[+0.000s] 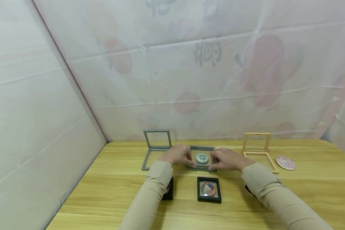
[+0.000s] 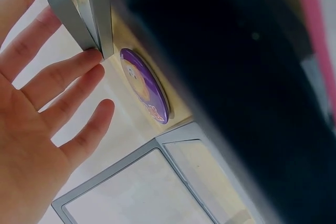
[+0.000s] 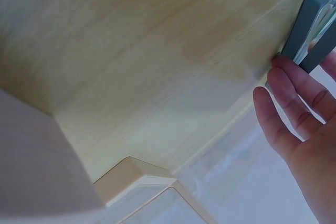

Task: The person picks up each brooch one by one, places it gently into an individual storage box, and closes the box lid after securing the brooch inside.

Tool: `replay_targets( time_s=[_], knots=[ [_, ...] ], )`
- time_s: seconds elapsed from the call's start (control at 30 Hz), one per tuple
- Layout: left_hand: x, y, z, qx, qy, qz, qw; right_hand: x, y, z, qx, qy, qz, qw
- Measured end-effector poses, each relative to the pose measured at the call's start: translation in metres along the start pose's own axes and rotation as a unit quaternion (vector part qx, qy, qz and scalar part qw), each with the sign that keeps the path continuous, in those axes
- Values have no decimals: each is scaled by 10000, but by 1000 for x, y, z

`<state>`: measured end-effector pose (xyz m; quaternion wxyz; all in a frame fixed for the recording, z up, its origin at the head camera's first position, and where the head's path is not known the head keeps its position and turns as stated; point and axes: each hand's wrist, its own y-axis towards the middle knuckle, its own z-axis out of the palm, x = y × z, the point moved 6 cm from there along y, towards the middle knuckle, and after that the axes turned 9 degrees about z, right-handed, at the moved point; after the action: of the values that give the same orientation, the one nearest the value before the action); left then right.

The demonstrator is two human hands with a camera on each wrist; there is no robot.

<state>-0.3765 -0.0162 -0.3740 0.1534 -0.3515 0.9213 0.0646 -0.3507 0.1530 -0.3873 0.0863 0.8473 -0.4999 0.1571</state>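
Note:
A grey display frame (image 1: pixel 202 148) with clear film stands between my two hands. Inside it shows a round green badge (image 1: pixel 202 158) with a cartoon figure. My left hand (image 1: pixel 178 155) grips the frame's left side, thumb at the front edge. On the right side my right hand (image 1: pixel 225 159) holds it in the same way. The left wrist view shows the two halves of the grey frame (image 2: pixel 94 14) close together, fingertips against the edge. In the right wrist view, fingers touch the grey frame's (image 3: pixel 300 30) corner.
An opened grey frame (image 1: pixel 158 148) stands left, near a purple badge (image 2: pixel 142 85). An opened tan frame (image 1: pixel 257 152) and a pink badge (image 1: pixel 286 163) are right. A black frame with a badge (image 1: pixel 209 190) lies in front; another black frame (image 1: pixel 169 191) is partly behind my left arm.

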Motion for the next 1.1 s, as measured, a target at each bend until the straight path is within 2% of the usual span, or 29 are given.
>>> replay_targets(
  time_s=[0.27,0.6,1.0,1.1],
  knots=[
    [1,1,2,114,-10,-92,9999,0,0,1,43,-48,48,10000],
    [0,0,3,217,-21,-114,9997,5,-2,1,13,-120,-83,9999],
    [-4,1,2,380,142,-270,9988,5,-3,2,-65,-119,-110,9998],
    [-6,1,3,435,344,-241,9982,5,-2,4,-151,-169,-182,9996]
  ],
)
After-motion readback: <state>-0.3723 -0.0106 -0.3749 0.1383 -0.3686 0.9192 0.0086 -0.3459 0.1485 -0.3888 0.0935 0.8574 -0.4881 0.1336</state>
